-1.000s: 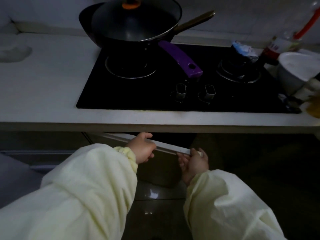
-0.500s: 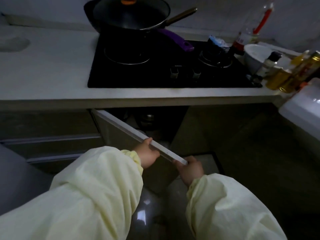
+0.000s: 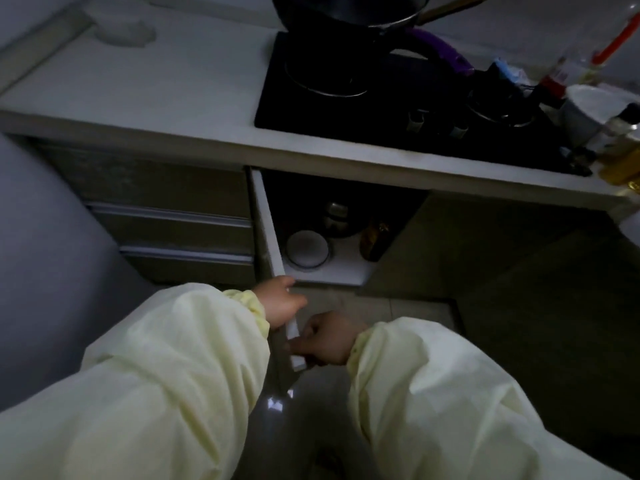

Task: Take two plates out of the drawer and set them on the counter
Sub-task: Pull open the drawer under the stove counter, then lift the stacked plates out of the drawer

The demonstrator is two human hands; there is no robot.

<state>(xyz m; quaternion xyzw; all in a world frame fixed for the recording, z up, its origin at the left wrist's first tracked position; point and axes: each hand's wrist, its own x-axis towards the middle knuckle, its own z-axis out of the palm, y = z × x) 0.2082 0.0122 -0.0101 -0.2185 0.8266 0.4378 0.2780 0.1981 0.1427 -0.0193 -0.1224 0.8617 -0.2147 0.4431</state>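
The cabinet door [image 3: 268, 233] under the hob stands swung wide open, edge toward me. My left hand [image 3: 278, 301] grips its top edge and my right hand [image 3: 327, 337] holds the same edge at its near corner. Inside on the white shelf [image 3: 346, 266] sits a round white stack of plates [image 3: 306, 249] near the door side. Behind it stand a dark pot [image 3: 337, 216] and a brown bottle [image 3: 374, 239]. The pale counter [image 3: 156, 88] stretches left of the hob.
A black gas hob [image 3: 398, 112] carries a lidded wok [image 3: 346, 12] with a purple-handled tool [image 3: 446, 50]. Bottles and a white bowl [image 3: 588, 105] crowd the counter's right end. Closed drawers [image 3: 173, 220] lie left of the open cabinet. Dim tiled floor below.
The door has swung from nearly shut to wide open, both hands following its edge toward me. The shelf with the white plates and pot has come into sight. My view shifted left and down.
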